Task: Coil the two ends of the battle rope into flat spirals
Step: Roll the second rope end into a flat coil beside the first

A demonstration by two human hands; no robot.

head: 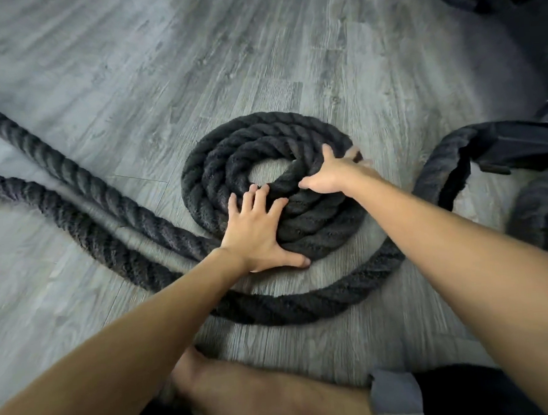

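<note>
Head view: left hand (258,234) flat, right hand (331,175) hooked on thick black twisted-rope spiral (218,159); easing off could let turns spring loose.

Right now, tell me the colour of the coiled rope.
Black twisted strands on the coiled rope; head view.
</note>
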